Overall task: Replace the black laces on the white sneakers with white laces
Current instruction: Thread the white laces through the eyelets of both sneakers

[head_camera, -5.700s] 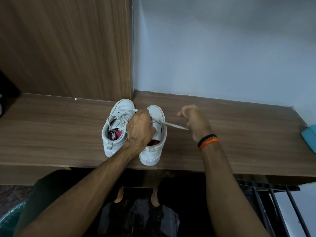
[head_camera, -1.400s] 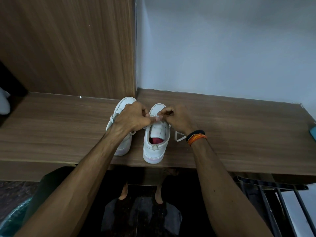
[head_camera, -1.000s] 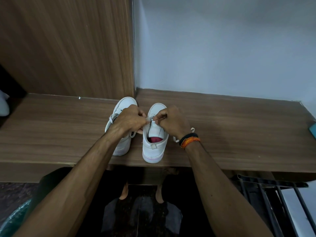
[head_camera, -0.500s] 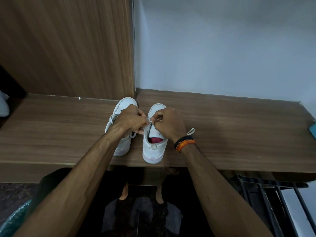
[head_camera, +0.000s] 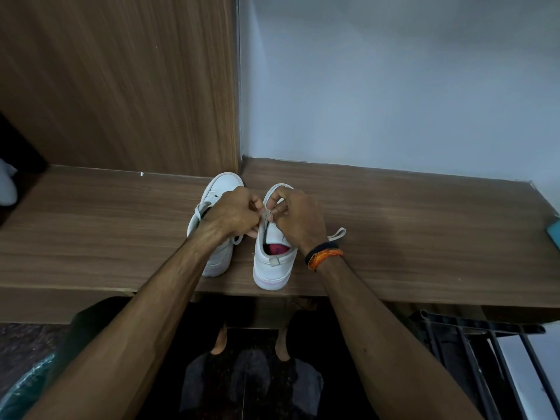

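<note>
1. Both forearms are reaching forward from the bottom of the view and meeting over the shoes, the left hand [head_camera: 231,215] lying over the left sneaker [head_camera: 216,237], the right hand [head_camera: 298,218] hovering over the right sneaker [head_camera: 272,262].
2. The two white sneakers are standing side by side on the wooden desk [head_camera: 409,231], toes pointing at the wall [head_camera: 394,86], heels near the front edge.
3. A wood panel [head_camera: 121,80] is rising behind the left sneaker, its toe almost touching it.
4. A white lace [head_camera: 338,233] is looping out on the desk just right of the right wrist, beside the black and orange wristbands [head_camera: 324,254].
5. A teal object [head_camera: 554,234] is lying at the desk's far right edge, well apart from the shoes.
6. The left hand's fingers are curling tight, pinching the lace at the right sneaker's tongue.
7. The right hand's fingers are curling too, pinching the same lace just opposite; the two hands are nearly touching there.
</note>
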